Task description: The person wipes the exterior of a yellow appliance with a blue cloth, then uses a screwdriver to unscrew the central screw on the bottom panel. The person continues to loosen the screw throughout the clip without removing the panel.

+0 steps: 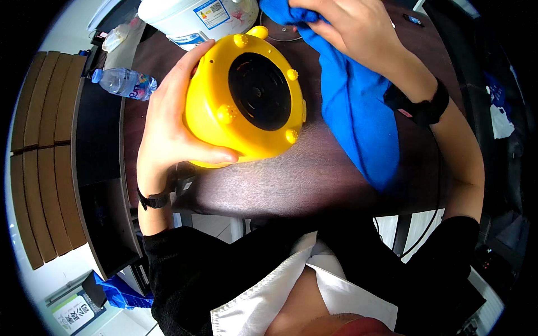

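My left hand (171, 120) grips a yellow rounded appliance (207, 115) by its left side, tilted so a flat face with a black round panel (259, 89) and small knobbed feet shows toward me. My right hand (342, 31) is at the top, fingers closed on a bunched blue cloth (356, 134), which hangs down and spreads across the table right of the appliance.
The dark wooden table (291, 185) holds a white tub (196, 17) at the back and a water bottle (123, 84) at the left. Stacked cardboard boxes (42, 162) stand beside a dark shelf (106, 218). A small dark object (413, 20) lies at the back right.
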### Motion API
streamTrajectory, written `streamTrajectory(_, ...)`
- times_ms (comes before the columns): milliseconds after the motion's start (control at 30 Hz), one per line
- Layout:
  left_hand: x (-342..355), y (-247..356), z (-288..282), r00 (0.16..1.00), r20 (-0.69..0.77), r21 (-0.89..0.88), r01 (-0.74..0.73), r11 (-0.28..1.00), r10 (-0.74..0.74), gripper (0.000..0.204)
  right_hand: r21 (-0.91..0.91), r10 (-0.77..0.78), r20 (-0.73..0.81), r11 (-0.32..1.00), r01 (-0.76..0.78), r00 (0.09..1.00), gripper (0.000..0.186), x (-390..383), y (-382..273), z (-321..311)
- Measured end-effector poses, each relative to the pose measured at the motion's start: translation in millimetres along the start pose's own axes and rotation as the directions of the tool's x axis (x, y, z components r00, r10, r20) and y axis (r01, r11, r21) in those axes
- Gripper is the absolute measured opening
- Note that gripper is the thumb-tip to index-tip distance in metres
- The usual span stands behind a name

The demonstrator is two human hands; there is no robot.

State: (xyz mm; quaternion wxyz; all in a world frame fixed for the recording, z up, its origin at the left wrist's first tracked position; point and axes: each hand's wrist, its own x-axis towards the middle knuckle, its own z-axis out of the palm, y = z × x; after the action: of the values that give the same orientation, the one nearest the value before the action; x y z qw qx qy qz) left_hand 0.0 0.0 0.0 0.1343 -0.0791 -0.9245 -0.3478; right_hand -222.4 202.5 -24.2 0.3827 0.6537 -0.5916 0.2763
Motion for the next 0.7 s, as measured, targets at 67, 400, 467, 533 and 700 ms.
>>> streamTrajectory(67, 1, 1, 0, 1.0, 0.003, 0.039, -0.023, 0.999, 0.023, 0.116, 0.017, -0.064, -0.207, 0.997, 0.069, 0.976, 0.021, 16, -4, 22)
streamTrajectory(400, -6, -24, 2, 0.998, -0.064, -0.144, 0.01, 0.989, -0.019, 0.115, 0.616, 0.166, 0.039, 0.773, -0.154, 0.985, 0.022, -3, -56, 50)
streamTrajectory(467, -7, -25, 0, 0.998, -0.066, -0.142, 0.0, 0.99, -0.009, 0.115, 0.633, 0.202, 0.062, 0.749, -0.195, 0.977, 0.02, -2, -60, 47)
streamTrajectory(533, -7, -26, -1, 0.998, -0.066, -0.135, -0.006, 0.991, -0.003, 0.115, 0.663, 0.225, 0.075, 0.716, -0.217, 0.972, 0.018, 4, -59, 44)
streamTrajectory(700, -6, -22, 1, 0.998, -0.061, -0.091, -0.026, 0.995, 0.021, 0.115, 0.69, 0.351, 0.185, 0.619, -0.376, 0.918, 0.029, 11, -54, 53)
